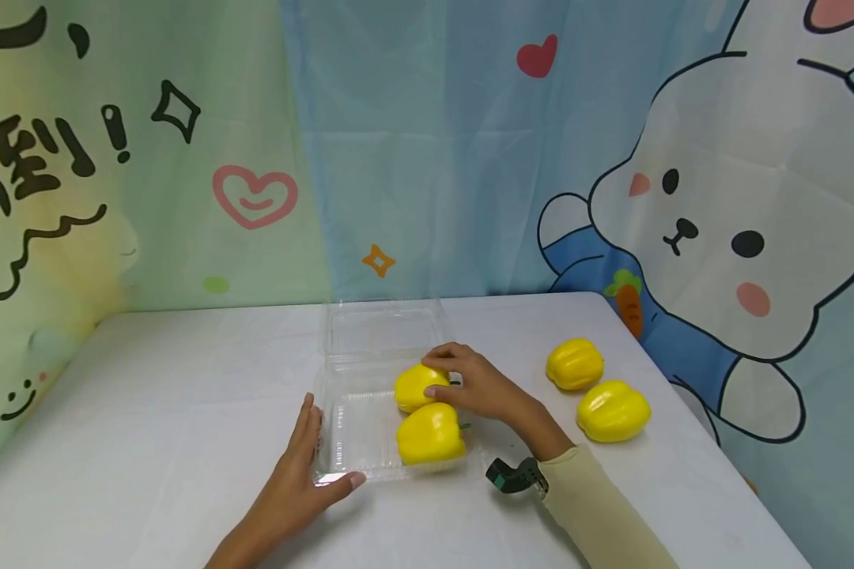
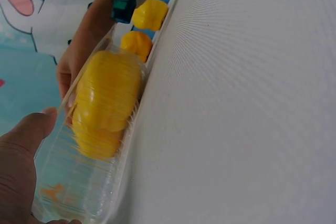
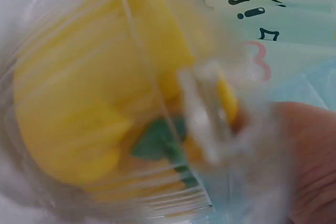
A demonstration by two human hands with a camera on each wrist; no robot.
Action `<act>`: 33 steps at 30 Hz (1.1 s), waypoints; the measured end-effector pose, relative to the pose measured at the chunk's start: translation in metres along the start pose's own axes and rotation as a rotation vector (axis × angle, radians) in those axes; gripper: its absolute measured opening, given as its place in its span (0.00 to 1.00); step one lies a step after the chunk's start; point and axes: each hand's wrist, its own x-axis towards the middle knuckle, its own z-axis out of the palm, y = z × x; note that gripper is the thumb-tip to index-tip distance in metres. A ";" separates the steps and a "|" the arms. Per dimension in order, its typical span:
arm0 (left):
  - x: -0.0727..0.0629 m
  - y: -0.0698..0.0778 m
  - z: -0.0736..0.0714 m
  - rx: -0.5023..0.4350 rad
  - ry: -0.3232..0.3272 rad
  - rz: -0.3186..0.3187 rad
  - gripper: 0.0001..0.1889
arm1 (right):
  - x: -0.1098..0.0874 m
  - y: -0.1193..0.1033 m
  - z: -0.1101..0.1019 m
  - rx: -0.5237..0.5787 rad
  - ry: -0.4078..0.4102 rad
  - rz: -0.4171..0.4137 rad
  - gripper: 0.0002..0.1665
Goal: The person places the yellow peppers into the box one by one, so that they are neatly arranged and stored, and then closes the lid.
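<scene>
A clear plastic clamshell box (image 1: 356, 431) lies on the table with its lid (image 1: 384, 328) folded back. Two yellow bell peppers are in its right half. My right hand (image 1: 480, 383) holds the rear bell pepper (image 1: 411, 387) between thumb and fingers. The front bell pepper (image 1: 430, 435) lies against it, its green stem (image 3: 160, 142) showing through the plastic in the right wrist view. At the box's left front corner, my left hand (image 1: 295, 474) rests with fingers straight along the side and thumb at the front rim. Its lower fingers are mostly hidden in the left wrist view.
Two more yellow bell peppers, a rear one (image 1: 575, 363) and a nearer one (image 1: 614, 411), stand on the white table (image 1: 149, 442) right of the box. A printed curtain (image 1: 413, 158) hangs behind the table. A black wrist device (image 1: 515, 476) is on the right wrist.
</scene>
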 end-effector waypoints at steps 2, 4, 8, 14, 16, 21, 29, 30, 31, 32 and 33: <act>0.000 0.000 0.000 -0.003 -0.001 0.001 0.61 | 0.000 -0.001 0.000 -0.015 0.003 -0.007 0.30; 0.000 0.001 -0.001 -0.005 -0.003 0.004 0.61 | -0.001 -0.001 0.000 -0.026 0.003 -0.010 0.29; 0.000 0.001 -0.001 -0.003 -0.002 0.014 0.61 | -0.002 -0.001 -0.001 -0.044 0.001 -0.019 0.27; 0.000 0.001 -0.001 0.000 -0.003 0.009 0.61 | -0.003 0.000 -0.002 -0.054 0.000 -0.048 0.28; 0.001 0.000 0.000 -0.003 -0.007 0.005 0.61 | -0.003 0.001 -0.003 -0.057 -0.003 -0.058 0.28; 0.000 -0.001 0.001 -0.010 -0.007 0.007 0.61 | -0.003 0.005 -0.003 -0.094 -0.005 -0.069 0.29; 0.002 -0.002 -0.002 -0.020 -0.002 0.005 0.61 | -0.001 0.012 -0.002 -0.057 0.017 -0.076 0.29; 0.001 -0.002 -0.002 -0.023 -0.004 0.006 0.61 | -0.001 0.012 -0.002 -0.047 0.024 -0.074 0.29; 0.001 -0.002 -0.002 -0.024 -0.004 0.007 0.61 | -0.001 0.013 -0.002 -0.039 0.031 -0.075 0.29; 0.001 -0.001 -0.002 -0.024 -0.005 0.007 0.61 | -0.001 0.013 -0.002 -0.034 0.035 -0.075 0.29; 0.001 -0.001 -0.002 -0.023 -0.004 0.007 0.62 | 0.000 0.014 -0.002 -0.031 0.039 -0.076 0.29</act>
